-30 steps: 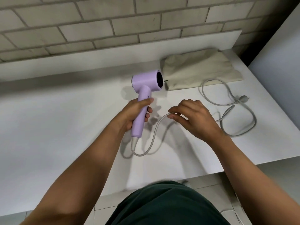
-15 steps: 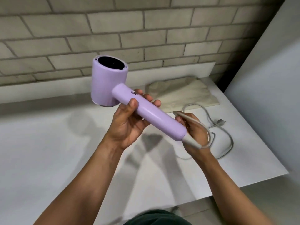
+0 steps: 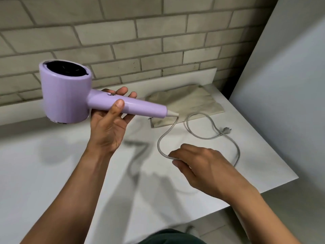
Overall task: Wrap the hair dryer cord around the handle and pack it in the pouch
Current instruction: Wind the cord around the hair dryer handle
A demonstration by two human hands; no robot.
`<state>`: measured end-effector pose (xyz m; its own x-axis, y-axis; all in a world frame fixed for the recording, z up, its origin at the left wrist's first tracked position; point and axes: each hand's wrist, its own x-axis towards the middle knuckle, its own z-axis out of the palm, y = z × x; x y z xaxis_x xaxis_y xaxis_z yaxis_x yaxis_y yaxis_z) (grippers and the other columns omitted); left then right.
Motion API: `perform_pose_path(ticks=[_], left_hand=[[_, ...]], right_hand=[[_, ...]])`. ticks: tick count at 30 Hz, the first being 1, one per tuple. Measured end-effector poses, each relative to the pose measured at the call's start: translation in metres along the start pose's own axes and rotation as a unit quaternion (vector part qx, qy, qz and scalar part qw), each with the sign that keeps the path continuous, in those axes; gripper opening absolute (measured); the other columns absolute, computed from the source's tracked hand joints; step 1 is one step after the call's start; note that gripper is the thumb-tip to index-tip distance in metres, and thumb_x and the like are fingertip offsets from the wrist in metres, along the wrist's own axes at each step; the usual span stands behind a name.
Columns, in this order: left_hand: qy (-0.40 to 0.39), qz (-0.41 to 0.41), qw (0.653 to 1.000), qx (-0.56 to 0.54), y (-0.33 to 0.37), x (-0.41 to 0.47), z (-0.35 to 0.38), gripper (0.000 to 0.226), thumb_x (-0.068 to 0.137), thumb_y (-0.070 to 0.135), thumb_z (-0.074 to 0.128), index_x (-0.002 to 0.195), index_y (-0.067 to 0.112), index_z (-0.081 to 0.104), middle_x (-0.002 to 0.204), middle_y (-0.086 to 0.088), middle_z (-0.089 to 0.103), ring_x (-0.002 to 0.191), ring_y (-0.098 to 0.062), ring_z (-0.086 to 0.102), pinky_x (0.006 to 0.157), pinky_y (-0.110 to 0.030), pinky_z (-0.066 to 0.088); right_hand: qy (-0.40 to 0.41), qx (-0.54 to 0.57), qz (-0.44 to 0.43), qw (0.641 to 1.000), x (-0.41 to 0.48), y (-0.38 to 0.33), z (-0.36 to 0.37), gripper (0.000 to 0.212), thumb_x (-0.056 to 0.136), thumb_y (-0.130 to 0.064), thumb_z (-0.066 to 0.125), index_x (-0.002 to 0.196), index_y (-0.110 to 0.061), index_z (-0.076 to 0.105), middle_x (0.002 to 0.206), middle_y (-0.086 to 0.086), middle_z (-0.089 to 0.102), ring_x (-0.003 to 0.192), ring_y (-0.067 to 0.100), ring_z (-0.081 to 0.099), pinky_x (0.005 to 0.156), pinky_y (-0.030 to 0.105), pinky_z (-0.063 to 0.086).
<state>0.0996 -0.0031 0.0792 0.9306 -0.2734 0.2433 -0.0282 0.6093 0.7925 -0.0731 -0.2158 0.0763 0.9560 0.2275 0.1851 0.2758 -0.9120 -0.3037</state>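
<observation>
The left hand (image 3: 109, 131) grips the lilac hair dryer (image 3: 66, 95) in the air, thumb over the handle (image 3: 140, 107) and fingers curled beneath it, close to the head. The head sits at 9 o'clock of that hand, dark opening up, and the handle points toward 3 o'clock. The grey cord (image 3: 162, 138) drops from the handle's tip, bends toward 6 o'clock and runs into the right hand (image 3: 202, 166), which pinches it between thumb and fingertips low over the white counter (image 3: 52, 173). Beyond that hand the slack lies in a loose loop on the counter at about 2 o'clock, ending in the plug (image 3: 226, 130). The beige pouch (image 3: 190, 101) lies flat at 12 o'clock of the right hand, near the brick wall (image 3: 158, 32).

No turn of cord is on the handle yet, so the winding looks about to begin. To do it well, start the first turn at the tip end, leaving a soft bend where the cord leaves the handle, not a sharp kink. The right hand should carry the cord over and round with light, even tension, letting slack slide through the pinch. The left hand should hold the handle level and probably shift toward the head, so the turns can lie side by side. The trailing loop may drag the plug or tangle on itself, so it needs watching
</observation>
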Motion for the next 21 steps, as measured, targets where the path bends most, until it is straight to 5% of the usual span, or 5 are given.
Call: perform_pose_path(ticks=[7,14,19,21], left_hand=[[0.025,0.003,0.999,-0.022,-0.001,-0.006,0.002,0.029,0.093,0.006,0.063,0.116,0.021,0.052,0.119,-0.006,0.068,0.128,-0.041,0.061,0.099,-0.055,0.053],[0.042,0.012,0.998,-0.04,0.002,-0.008,0.002,0.023,0.099,0.003,0.055,0.11,0.022,0.054,0.115,-0.004,0.071,0.125,-0.039,0.064,0.096,-0.053,0.055],[0.026,-0.021,0.999,-0.017,-0.001,-0.014,0.001,0.034,0.084,0.016,0.08,0.107,0.022,0.056,0.115,-0.002,0.071,0.121,-0.038,0.066,0.094,-0.052,0.056],[0.01,-0.038,0.999,-0.01,-0.001,-0.015,0.001,0.049,0.073,0.028,0.092,0.108,0.022,0.057,0.116,-0.002,0.072,0.119,-0.038,0.068,0.091,-0.05,0.057]], right_hand=[[0.093,-0.123,-0.027,0.988,0.008,-0.022,-0.032,0.008,0.092,-0.023,0.069,0.1,-0.022,0.07,0.079,-0.004,0.055,0.047,0.033,0.052,0.034,0.036,0.043],[0.063,-0.136,-0.031,0.988,0.009,-0.038,-0.027,0.034,0.077,-0.012,0.078,0.106,-0.025,0.067,0.083,-0.007,0.059,0.05,0.029,0.055,0.035,0.031,0.039],[0.088,-0.062,-0.118,0.987,0.03,-0.028,-0.052,0.026,0.092,-0.015,0.067,0.114,-0.028,0.068,0.101,-0.01,0.07,0.09,0.024,0.068,0.058,0.043,0.057],[0.096,0.013,-0.135,0.986,0.045,-0.018,-0.07,0.019,0.095,-0.02,0.066,0.112,-0.024,0.072,0.097,-0.011,0.071,0.087,0.011,0.067,0.073,0.032,0.056]])
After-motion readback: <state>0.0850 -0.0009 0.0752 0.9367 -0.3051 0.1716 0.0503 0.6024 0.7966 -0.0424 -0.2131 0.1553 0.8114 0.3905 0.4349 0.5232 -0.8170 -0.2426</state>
